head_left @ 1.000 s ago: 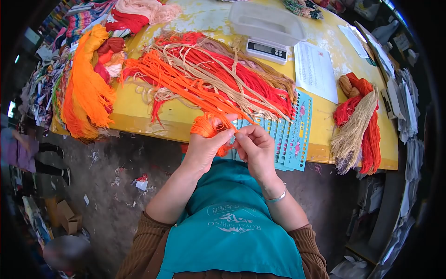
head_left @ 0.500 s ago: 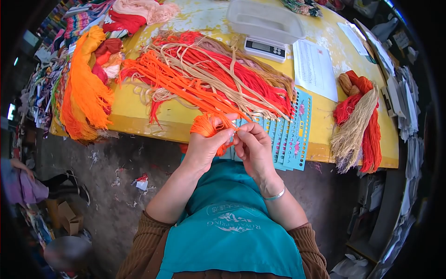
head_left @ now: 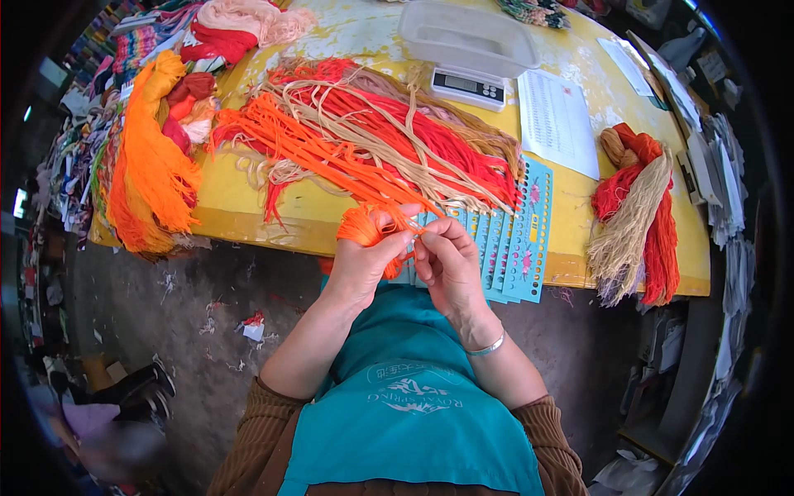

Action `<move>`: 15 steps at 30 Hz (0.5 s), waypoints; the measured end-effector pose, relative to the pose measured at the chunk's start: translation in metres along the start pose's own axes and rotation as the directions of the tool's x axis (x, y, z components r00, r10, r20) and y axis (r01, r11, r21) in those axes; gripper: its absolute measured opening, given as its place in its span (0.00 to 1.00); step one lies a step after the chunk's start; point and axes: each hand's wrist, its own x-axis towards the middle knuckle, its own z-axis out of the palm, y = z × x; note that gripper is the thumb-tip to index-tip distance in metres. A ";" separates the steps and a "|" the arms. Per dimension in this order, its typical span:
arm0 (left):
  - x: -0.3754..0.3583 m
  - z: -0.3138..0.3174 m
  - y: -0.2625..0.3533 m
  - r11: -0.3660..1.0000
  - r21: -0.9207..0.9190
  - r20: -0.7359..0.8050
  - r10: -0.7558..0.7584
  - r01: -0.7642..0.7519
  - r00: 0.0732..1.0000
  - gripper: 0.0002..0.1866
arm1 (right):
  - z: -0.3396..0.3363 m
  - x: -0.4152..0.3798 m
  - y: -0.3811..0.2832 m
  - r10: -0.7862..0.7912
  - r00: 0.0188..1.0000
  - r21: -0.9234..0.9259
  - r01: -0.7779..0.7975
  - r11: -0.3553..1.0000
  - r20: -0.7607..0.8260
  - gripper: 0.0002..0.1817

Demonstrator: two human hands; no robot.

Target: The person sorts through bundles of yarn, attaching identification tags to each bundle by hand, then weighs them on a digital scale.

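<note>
My left hand [head_left: 364, 260] is closed round a bundle of orange thread [head_left: 361, 225], whose looped end bulges out above the thumb. With fingertips pinched together, my right hand [head_left: 451, 260] meets the left thumb at the strands; it appears to grip orange thread, though the exact bit is hidden. Long orange strands [head_left: 310, 157] run from there up and left over the table. Under and behind them lie red thread [head_left: 471, 157] and beige thread [head_left: 389, 124]. Just beyond my right hand are turquoise punched cards [head_left: 529, 240], fanned at the table edge.
A digital scale [head_left: 468, 86] with a clear plastic tub [head_left: 471, 37] and a printed sheet [head_left: 558, 120] stand farther back on the yellow table [head_left: 240, 219]. Orange skeins [head_left: 153, 165] hang over the left edge, red and beige skeins [head_left: 637, 215] over the right. Another person [head_left: 107, 405] is at lower left.
My hands stay together at the orange thread, with only slight finger movement. The person at lower left has shifted lower in the view.
</note>
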 end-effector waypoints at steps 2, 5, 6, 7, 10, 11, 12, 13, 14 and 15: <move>0.000 -0.002 0.000 1.000 -0.007 0.009 -0.007 0.007 1.000 0.19 | -0.001 0.000 0.001 0.005 1.000 0.004 -0.005 1.000 0.005 0.01; 0.000 -0.004 -0.001 1.000 -0.022 0.022 -0.015 0.016 1.000 0.19 | 0.000 0.000 0.001 -0.010 1.000 0.003 0.010 1.000 0.012 0.02; 0.000 -0.004 -0.001 0.999 -0.031 0.024 -0.015 0.015 1.000 0.19 | 0.000 0.000 0.001 -0.008 1.000 0.004 0.008 1.000 0.010 0.02; -0.001 -0.003 -0.001 0.999 -0.030 0.026 -0.014 0.015 1.000 0.19 | 0.000 0.000 0.001 -0.007 1.000 0.005 0.007 1.000 0.009 0.02; -0.002 0.000 0.001 1.000 -0.015 0.003 -0.009 0.009 1.000 0.19 | 0.000 0.000 0.001 -0.008 1.000 0.022 0.008 1.000 0.022 0.02; -0.002 0.000 0.001 1.000 -0.012 0.002 -0.013 0.013 1.000 0.19 | 0.000 0.000 0.001 -0.010 1.000 0.023 0.010 1.000 0.022 0.02; -0.002 0.001 0.002 1.000 -0.010 0.000 -0.017 0.017 1.000 0.19 | 0.000 0.000 0.001 -0.004 1.000 0.033 0.003 0.999 0.028 0.02; -0.003 0.002 0.002 1.000 -0.010 0.001 -0.017 0.017 1.000 0.19 | 0.000 0.000 0.000 0.002 0.999 0.043 -0.003 0.999 0.034 0.02; -0.003 0.003 0.003 1.000 -0.013 0.002 -0.009 0.009 1.000 0.19 | 0.000 0.000 0.000 0.001 0.999 0.043 -0.002 0.999 0.035 0.02; -0.003 0.003 0.003 1.000 -0.017 0.001 0.000 0.000 1.000 0.19 | 0.000 0.000 0.000 0.005 0.999 0.049 -0.007 0.999 0.036 0.02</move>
